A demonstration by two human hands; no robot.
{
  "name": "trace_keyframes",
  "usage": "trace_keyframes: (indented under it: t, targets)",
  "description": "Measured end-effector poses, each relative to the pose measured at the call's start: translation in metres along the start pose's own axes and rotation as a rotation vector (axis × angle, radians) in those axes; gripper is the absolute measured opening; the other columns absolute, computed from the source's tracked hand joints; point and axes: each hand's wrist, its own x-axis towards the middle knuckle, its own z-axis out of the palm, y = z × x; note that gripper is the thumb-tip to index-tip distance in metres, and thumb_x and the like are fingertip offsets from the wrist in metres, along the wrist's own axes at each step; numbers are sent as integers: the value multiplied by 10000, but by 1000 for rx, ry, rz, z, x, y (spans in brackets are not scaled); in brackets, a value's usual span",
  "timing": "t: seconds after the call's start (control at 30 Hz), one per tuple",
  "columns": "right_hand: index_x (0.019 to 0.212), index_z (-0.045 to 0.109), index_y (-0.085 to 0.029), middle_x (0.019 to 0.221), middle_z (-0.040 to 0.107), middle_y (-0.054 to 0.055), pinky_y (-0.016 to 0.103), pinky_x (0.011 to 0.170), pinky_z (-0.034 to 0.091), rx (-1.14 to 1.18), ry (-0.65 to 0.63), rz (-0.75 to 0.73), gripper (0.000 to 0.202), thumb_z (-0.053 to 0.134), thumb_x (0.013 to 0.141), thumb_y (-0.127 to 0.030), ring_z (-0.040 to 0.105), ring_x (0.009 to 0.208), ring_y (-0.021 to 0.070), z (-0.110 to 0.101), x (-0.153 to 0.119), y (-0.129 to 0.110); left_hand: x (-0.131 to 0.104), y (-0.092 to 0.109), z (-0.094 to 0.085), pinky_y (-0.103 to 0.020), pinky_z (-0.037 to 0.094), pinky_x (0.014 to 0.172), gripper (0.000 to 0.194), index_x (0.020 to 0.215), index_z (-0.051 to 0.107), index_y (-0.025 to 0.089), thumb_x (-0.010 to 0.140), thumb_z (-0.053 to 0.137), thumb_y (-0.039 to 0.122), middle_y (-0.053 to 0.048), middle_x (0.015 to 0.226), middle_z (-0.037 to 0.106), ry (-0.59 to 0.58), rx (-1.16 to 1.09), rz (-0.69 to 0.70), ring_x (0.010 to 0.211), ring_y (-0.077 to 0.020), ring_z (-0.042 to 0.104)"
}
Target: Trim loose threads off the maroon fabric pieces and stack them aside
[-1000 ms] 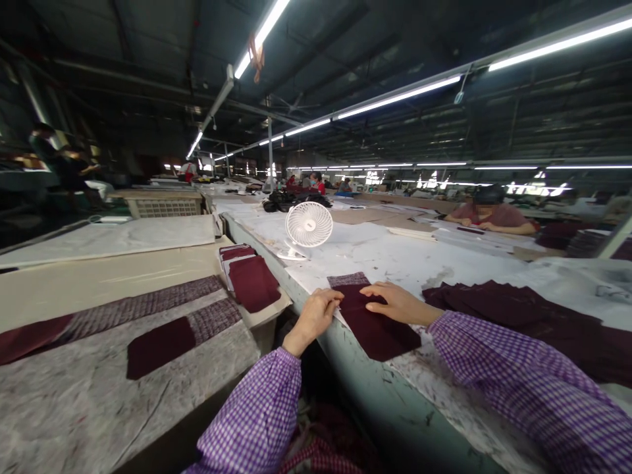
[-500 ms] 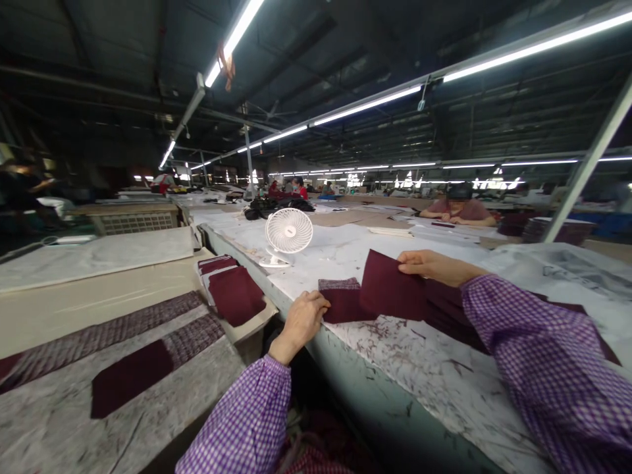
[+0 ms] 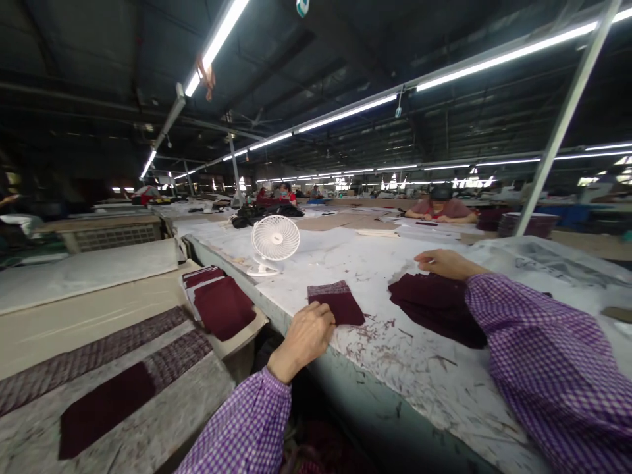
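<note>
My left hand [image 3: 309,330] has its fingers curled over the near-left edge of a maroon fabric piece [image 3: 348,309], which lies flat on the white-covered table. A mottled grey-maroon band runs along that piece's far edge. To its right is a loose stack of maroon fabric pieces [image 3: 429,306], partly covered by my right sleeve. Just above the stack's far edge hovers my right hand [image 3: 450,264], with thumb and forefinger slightly apart and no fabric visible between them.
A white clip fan [image 3: 275,238] stands beyond the left hand. Maroon pieces [image 3: 224,308] are piled on the lower left table, near long mottled strips [image 3: 180,359]. Clear plastic sheeting [image 3: 557,266] lies at the right. A co-worker [image 3: 442,209] sits across the table.
My right hand has let go of the maroon piece it was holding up, and the stack now lies beneath it. The left hand stays at the flat piece. The view has turned slightly right.
</note>
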Motion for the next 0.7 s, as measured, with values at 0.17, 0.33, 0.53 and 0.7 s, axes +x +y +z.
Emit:
trace_keyframes:
  t: [0.17, 0.33, 0.53, 0.7]
  targets:
    - [1042, 669, -207, 1026, 681, 43, 326, 861, 450, 191, -226, -420, 395, 465, 836, -475, 613, 944, 210, 16, -21, -94, 9, -13, 9, -255, 396, 640, 152, 773, 572, 186, 825, 431, 163, -7, 722, 611, 72, -215, -311, 693, -153, 558]
    - [1174, 591, -191, 1117, 636, 76, 347, 868, 426, 148, -166, -674, 438, 591, 787, -396, 582, 987, 217, 57, -34, -150, 5, -18, 8, -233, 382, 600, 143, 791, 533, 191, 843, 400, 204, 14, 682, 579, 112, -337, -289, 632, -131, 538]
    - [893, 673, -194, 899, 651, 43, 310, 803, 424, 119, -21, -805, 185, 509, 854, -270, 587, 846, 178, 84, -34, -163, 15, -6, 6, -264, 417, 624, 241, 957, 533, 194, 798, 538, 375, -17, 777, 639, 101, -239, -286, 692, -174, 593]
    - [975, 633, -174, 954, 643, 69, 299, 762, 435, 221, 318, -517, 225, 481, 848, -280, 583, 832, 178, 74, -34, -160, 37, -10, 14, -310, 429, 688, 185, 807, 620, 198, 843, 473, 304, -76, 757, 672, 68, -81, -454, 781, -232, 629]
